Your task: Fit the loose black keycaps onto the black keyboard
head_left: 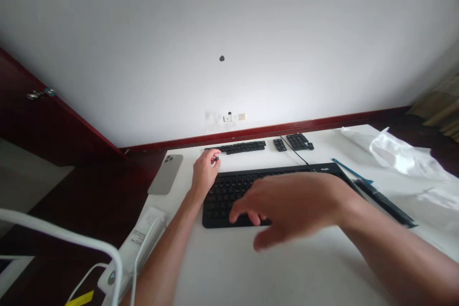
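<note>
A black keyboard (224,201) lies on the white table, its left part showing most plainly. Near its upper left corner, my left hand (205,171) pinches a small black keycap (216,158) between thumb and fingers. Just beyond that hand, loose black keycaps (247,147) stand in rows. Over the middle of the keyboard hovers my right hand (287,201), slightly blurred, thumb apart from the bent fingers and nothing seen in it. It hides much of the keys below.
More keycaps (297,141) sit at the back right beside a thin cable. A phone (166,175) and a white power strip (143,236) line the left edge. To the right are a blue stick tool (351,170), a long black item (385,203) and plastic wrapping (401,153).
</note>
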Motion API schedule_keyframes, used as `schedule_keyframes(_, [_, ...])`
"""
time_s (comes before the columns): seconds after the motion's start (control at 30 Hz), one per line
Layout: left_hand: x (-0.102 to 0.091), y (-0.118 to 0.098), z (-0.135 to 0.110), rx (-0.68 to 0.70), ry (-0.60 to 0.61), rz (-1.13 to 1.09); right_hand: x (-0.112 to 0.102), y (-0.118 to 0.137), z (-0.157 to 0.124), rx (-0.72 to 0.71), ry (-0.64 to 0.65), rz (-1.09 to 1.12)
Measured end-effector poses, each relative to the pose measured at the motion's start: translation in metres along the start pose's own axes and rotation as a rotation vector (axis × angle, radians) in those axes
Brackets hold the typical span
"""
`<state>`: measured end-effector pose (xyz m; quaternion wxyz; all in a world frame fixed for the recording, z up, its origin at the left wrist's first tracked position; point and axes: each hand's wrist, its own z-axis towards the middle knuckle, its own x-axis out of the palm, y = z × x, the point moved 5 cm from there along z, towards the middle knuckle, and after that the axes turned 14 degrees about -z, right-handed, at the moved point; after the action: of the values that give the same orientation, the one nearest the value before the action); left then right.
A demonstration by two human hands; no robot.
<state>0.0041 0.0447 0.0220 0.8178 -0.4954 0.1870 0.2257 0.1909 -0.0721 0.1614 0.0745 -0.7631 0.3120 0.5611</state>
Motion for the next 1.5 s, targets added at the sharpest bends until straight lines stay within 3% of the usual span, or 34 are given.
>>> schedule_keyframes(0.07, [-0.001,-0.007,0.0,0.032,0.002,0.008,0.004,-0.035,0.026,0.243,-0.069,-0.085])
schedule_keyframes(0.13, [-0.001,-0.016,-0.002,0.064,0.002,0.003,0.008,-0.068,0.044,0.398,-0.147,-0.167])
schedule_keyframes(0.3, [0.003,-0.04,-0.011,0.158,0.026,-0.074,0.017,-0.12,0.064,0.431,-0.31,-0.107])
schedule_keyframes(0.53, [0.005,-0.056,-0.015,0.236,0.053,-0.064,0.015,-0.117,0.071,0.225,-0.519,0.12])
schedule_keyframes(0.67, [0.006,-0.062,-0.016,0.303,0.042,-0.08,0.016,-0.118,0.075,0.179,-0.585,0.307])
schedule_keyframes(0.9, [0.01,-0.061,-0.019,0.396,-0.005,-0.081,0.03,-0.131,0.091,0.177,-0.577,0.47])
schedule_keyframes(1.07, [0.011,-0.064,-0.019,0.399,0.134,-0.137,0.038,-0.141,0.092,0.178,-0.5,0.551])
schedule_keyframes(1.13, [0.005,-0.06,-0.017,0.361,0.117,-0.156,0.038,-0.145,0.09,0.214,-0.504,0.514])
schedule_keyframes(1.2, [-0.005,-0.046,-0.013,0.266,0.015,-0.178,0.037,-0.145,0.088,0.23,-0.518,0.459])
schedule_keyframes(1.4, [-0.022,0.023,-0.004,-0.151,-0.251,-0.408,0.031,-0.121,0.083,0.159,-0.497,0.311])
schedule_keyframes(1.5, [-0.019,0.033,-0.002,-0.177,-0.241,-0.435,0.029,-0.114,0.078,0.152,-0.495,0.238])
